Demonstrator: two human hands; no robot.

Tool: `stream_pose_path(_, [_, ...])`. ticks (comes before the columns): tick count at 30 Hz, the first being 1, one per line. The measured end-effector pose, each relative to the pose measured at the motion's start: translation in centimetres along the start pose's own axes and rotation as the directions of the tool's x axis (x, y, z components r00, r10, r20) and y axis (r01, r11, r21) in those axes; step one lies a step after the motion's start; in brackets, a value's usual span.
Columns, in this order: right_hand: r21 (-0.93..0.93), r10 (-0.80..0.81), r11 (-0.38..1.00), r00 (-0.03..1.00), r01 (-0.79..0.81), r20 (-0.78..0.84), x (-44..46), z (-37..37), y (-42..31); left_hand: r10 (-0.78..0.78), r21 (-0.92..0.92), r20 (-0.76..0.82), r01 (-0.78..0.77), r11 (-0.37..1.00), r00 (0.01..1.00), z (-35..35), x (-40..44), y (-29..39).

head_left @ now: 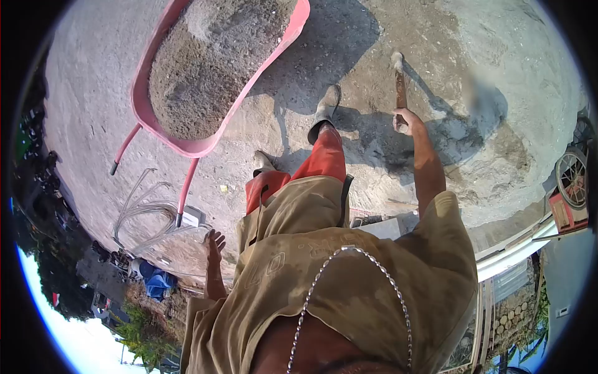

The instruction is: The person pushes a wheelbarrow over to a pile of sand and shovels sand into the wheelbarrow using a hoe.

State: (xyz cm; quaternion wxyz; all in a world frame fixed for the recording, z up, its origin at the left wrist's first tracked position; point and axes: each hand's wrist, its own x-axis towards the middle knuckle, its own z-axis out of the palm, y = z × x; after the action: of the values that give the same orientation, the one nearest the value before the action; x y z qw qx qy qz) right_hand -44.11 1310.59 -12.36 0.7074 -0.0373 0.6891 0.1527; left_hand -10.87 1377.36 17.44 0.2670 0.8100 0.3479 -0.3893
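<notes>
My right hand [405, 120] is closed around a wooden handle [400, 90] with a pale knob-like end, held out over the ground at the right. What the handle's other end joins is hidden or too small to tell. My left hand [215, 240] hangs at my left side with its fingers apart and nothing in it. Ahead and to the left stands a pink wheelbarrow [141, 103] heaped with grey-brown sand [199, 75]. Its two handles point back toward me, and the nearer one [187, 187] ends above my left hand.
Coiled wire [146, 215] lies on the ground at the left, beside a small white object [193, 215]. Grey blocks [381, 229] lie behind my feet. At the far right is a spoked wheel [571, 179] on a red frame. Blue cloth [158, 283] lies lower left.
</notes>
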Motion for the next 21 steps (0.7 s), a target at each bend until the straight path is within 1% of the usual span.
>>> stream_pose_path(1, [-0.037, 0.009, 0.999, 1.000, -0.009, -0.005, 0.3, 0.5, 0.2, 0.023, -0.027, 0.022, -0.023, 0.999, 0.999, 1.4, -0.8, -0.5])
stream_pose_path(3, [-0.124, -0.012, 0.992, 0.999, 0.007, -0.036, -0.1, 0.9, -1.1, 0.008, -0.089, 0.077, -0.001, 0.996, 0.997, 6.6, -3.9, 1.8])
stream_pose_path(4, [-0.191, -0.040, 0.981, 0.999, 0.037, -0.013, 0.1, 0.6, -1.1, 0.093, -0.074, 0.147, -0.083, 0.994, 0.985, 8.4, -5.1, 2.8])
stream_pose_path(5, [-0.199, -0.052, 0.979, 0.999, 0.048, -0.013, -0.3, 1.2, -1.8, 0.181, -0.079, 0.210, -0.168, 0.983, 0.961, 10.0, -5.3, 3.0])
stream_pose_path(7, [-0.223, -0.056, 0.973, 0.998, 0.053, -0.005, -1.3, 3.6, -3.0, 0.127, -0.021, 0.174, -0.125, 0.992, 0.977, 11.4, -2.4, 0.4])
stream_pose_path(8, [-0.169, -0.040, 0.986, 0.985, 0.011, -0.169, -1.8, 4.6, -3.4, 0.171, -0.059, 0.162, -0.164, 0.985, 0.972, 11.5, -2.8, 0.8])
stream_pose_path(9, [-0.219, -0.048, 0.976, 0.989, 0.016, -0.141, -3.1, 5.0, -3.0, 0.225, -0.088, 0.159, -0.213, 0.973, 0.961, 11.5, -3.3, 2.5])
stream_pose_path(11, [-0.316, -0.101, 0.946, 0.992, 0.072, -0.078, -7.7, 6.8, -3.5, 0.169, -0.128, 0.097, -0.157, 0.979, 0.981, 11.9, -4.1, 6.4])
stream_pose_path(12, [-0.362, -0.108, 0.929, 0.992, 0.076, -0.068, -10.6, 8.3, -3.0, 0.255, -0.145, 0.123, -0.237, 0.961, 0.959, 12.4, -3.0, 7.3])
stream_pose_path(13, [-0.331, -0.104, 0.941, 0.991, 0.072, -0.080, -13.8, 10.2, -1.6, 0.359, -0.225, 0.169, -0.318, 0.921, 0.918, 13.3, -2.4, 8.9])
stream_pose_path(14, [-0.304, -0.097, 0.950, 0.992, 0.067, -0.085, -17.0, 12.2, 0.2, 0.274, -0.108, 0.240, -0.255, 0.961, 0.931, 14.2, -2.9, 12.2])
stream_pose_path(15, [-0.477, -0.147, 0.872, 0.988, 0.111, -0.039, -20.3, 14.4, 2.2, 0.414, -0.226, 0.306, -0.357, 0.906, 0.857, 16.6, -1.2, 12.9])
stream_pose_path(16, [-0.627, -0.177, 0.765, 0.984, 0.146, 0.014, -23.8, 16.4, 4.8, 0.480, -0.269, 0.419, -0.400, 0.876, 0.770, 19.1, -0.3, 14.3])
stream_pose_path(17, [-0.576, -0.256, 0.804, 0.961, 0.152, -0.103, -27.0, 18.4, 6.8, 0.361, -0.178, 0.575, -0.319, 0.931, 0.734, 21.8, -0.4, 16.3])
stream_pose_path(18, [-0.586, -0.309, 0.791, 0.941, 0.175, -0.135, -29.5, 18.9, 7.9, 0.405, -0.203, 0.721, -0.387, 0.900, 0.563, 26.0, 1.1, 16.1])
stream_pose_path(19, [-0.559, -0.199, 0.815, 0.980, 0.153, -0.022, -33.9, 21.6, 8.8, 0.334, -0.241, 0.877, -0.287, 0.927, 0.345, 30.5, 2.1, 16.3])
stream_pose_path(20, [-0.580, -0.218, 0.800, 0.975, 0.154, -0.042, -37.3, 24.1, 10.1, 0.025, -0.028, 0.934, 0.002, 1.000, 0.355, 29.0, -2.6, 20.8])
stream_pose_path(21, [-0.607, -0.238, 0.780, 0.969, 0.149, -0.067, -40.7, 26.6, 11.6, -0.025, 0.002, 0.960, 0.085, 0.996, 0.279, 29.5, -4.2, 22.3])
